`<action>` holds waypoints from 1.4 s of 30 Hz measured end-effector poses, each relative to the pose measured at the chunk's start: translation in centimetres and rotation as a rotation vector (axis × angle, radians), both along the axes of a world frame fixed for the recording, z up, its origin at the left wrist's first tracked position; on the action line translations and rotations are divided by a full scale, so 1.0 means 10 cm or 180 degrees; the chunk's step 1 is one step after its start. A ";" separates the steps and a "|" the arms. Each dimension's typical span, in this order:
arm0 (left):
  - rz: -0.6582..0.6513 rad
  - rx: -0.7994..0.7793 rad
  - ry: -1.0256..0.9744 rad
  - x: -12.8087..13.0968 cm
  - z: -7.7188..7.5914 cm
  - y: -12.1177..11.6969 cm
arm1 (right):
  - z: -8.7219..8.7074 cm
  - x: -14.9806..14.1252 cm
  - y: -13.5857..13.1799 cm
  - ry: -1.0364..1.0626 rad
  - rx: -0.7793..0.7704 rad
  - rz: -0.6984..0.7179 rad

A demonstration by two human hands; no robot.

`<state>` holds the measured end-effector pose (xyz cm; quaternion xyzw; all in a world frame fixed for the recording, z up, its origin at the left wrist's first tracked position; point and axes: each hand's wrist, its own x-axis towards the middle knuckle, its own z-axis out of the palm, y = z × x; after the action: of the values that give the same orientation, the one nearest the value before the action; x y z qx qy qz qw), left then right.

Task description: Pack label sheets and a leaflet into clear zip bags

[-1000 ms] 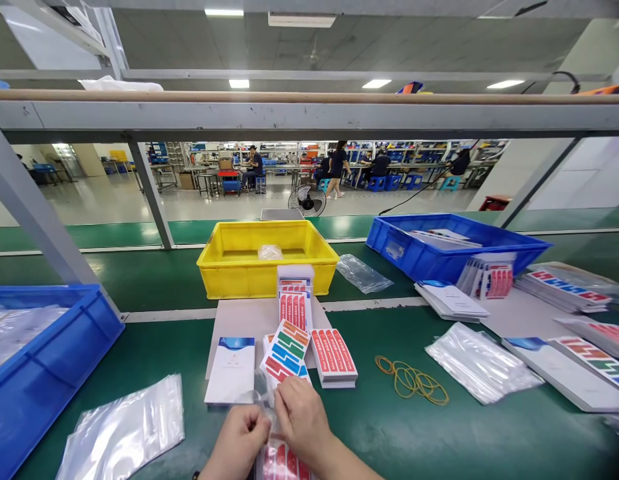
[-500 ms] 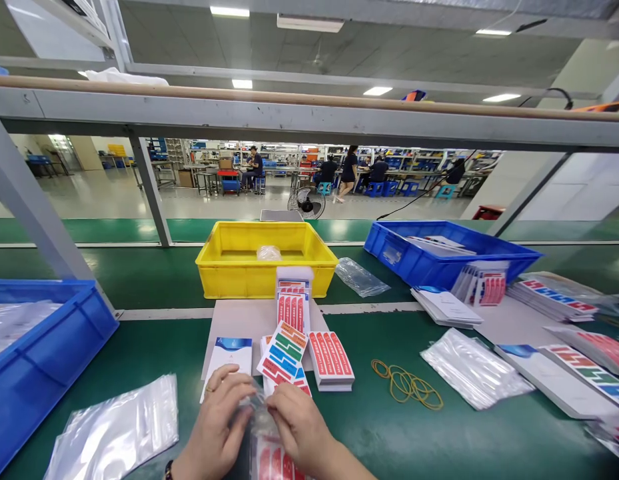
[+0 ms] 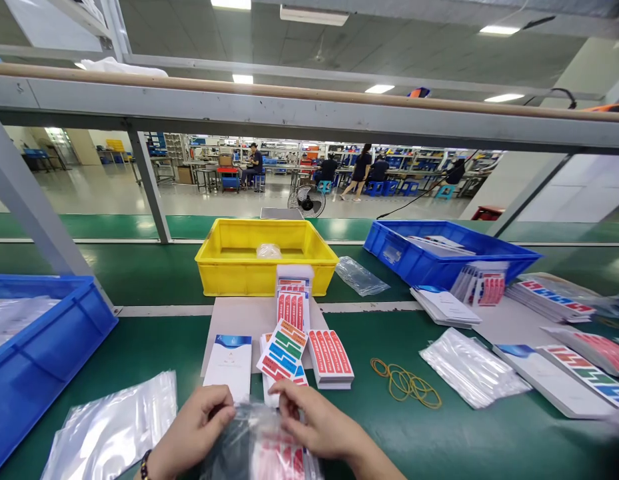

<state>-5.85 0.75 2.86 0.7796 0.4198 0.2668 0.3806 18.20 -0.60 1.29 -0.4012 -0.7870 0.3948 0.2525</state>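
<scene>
A clear plastic bag (image 3: 229,447) lies at the near edge of the view, with a red-printed sticker sheet (image 3: 279,460) showing through it. My left hand (image 3: 202,420) is closed, thumb and bent fingers pinching the bag's upper left edge. On the other side, my right hand (image 3: 316,420) has its fingers curled at the bag's top right, slightly blurred. Just beyond are a white booklet with a blue top (image 3: 229,367), a multicoloured sticker sheet (image 3: 284,353) and a stack of red-striped sheets (image 3: 330,360).
A yellow bin (image 3: 266,277) stands behind the sheets. Blue bins stand left (image 3: 44,353) and right (image 3: 439,257). Flat plastic bags (image 3: 114,427) lie at left, with more bags (image 3: 474,367) at right beside rubber bands (image 3: 406,385). A shelf beam (image 3: 309,110) crosses overhead.
My hands have moved apart, the left one leftward and down, the right one slightly right. The plastic bag is now spread wider between them, and the booklet is less covered.
</scene>
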 end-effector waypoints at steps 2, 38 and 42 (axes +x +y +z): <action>-0.0299 -0.0478 -0.0555 -0.05 0.02 0.00 | 0.00 0.00 0.04 0.0233 -0.0007 -0.0053; 0.0719 -0.3558 -0.3109 0.40 -0.20 -0.11 | 0.33 -0.20 0.10 -0.0626 0.1976 0.0380; 0.0807 -0.3482 -0.3173 0.41 -0.14 -0.16 | 0.27 0.04 0.42 -0.1296 0.1535 -0.0881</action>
<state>-1.72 -0.87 1.50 0.2118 0.3570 0.3833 0.8251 18.59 3.64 3.94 -0.5036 -0.8300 0.0713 0.2290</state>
